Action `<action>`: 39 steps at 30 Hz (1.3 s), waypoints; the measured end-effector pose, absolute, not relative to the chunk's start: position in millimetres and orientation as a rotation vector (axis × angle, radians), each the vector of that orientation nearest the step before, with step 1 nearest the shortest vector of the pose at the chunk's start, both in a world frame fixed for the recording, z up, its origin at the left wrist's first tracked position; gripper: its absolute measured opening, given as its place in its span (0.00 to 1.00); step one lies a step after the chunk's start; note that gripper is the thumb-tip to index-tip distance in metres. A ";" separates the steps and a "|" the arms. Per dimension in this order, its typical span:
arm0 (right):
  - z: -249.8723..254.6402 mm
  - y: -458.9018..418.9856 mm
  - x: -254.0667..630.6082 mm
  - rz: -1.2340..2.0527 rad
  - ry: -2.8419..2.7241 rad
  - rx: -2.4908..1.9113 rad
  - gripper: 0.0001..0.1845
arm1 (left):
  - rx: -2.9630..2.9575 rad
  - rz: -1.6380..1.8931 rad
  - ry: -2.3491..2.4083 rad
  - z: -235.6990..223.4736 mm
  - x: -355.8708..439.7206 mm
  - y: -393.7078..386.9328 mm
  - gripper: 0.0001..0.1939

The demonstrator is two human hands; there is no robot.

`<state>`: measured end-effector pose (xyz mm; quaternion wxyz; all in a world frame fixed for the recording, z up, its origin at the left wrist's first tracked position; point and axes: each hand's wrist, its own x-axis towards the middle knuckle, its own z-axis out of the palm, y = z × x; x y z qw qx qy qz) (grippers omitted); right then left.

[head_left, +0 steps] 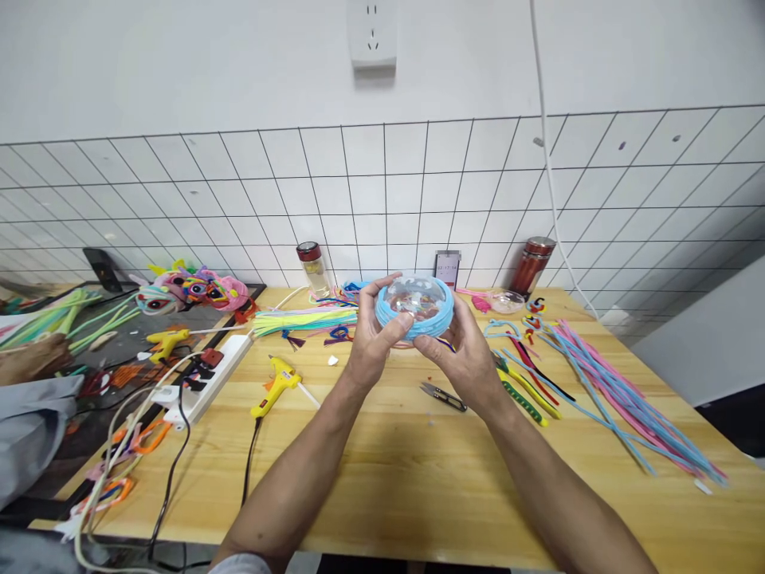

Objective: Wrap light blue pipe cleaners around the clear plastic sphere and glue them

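Between both hands I hold up a clear plastic bowl with light blue pipe cleaners wrapped in rings around its side. My left hand grips it from the left, thumb pressed on the near side. On the right side, my right hand closes around it, with its thumb low on the blue wrap. Below the hands, black thread snips lie on the wooden table. Green-handled pliers rest beside my right wrist. A yellow glue gun lies left of my left forearm.
Pink and blue pipe cleaners spread over the right side. Pale green and yellow ones lie at back left. A glass bottle, a phone and a red flask stand near the wall. A power strip trails cables; another person's hand is far left.
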<state>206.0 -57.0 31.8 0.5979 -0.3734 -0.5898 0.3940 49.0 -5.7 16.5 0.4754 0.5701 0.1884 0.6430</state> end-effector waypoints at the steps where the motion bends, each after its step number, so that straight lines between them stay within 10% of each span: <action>1: 31.9 -57.1 206.1 0.914 -1.370 -0.865 0.44 | 1.397 1.565 0.454 16.6 49.0 -5.8 0.34; 39: 34.1 -54.1 211.6 0.977 -1.265 -0.762 0.42 | 1.745 1.773 0.552 9.2 55.2 -5.5 0.44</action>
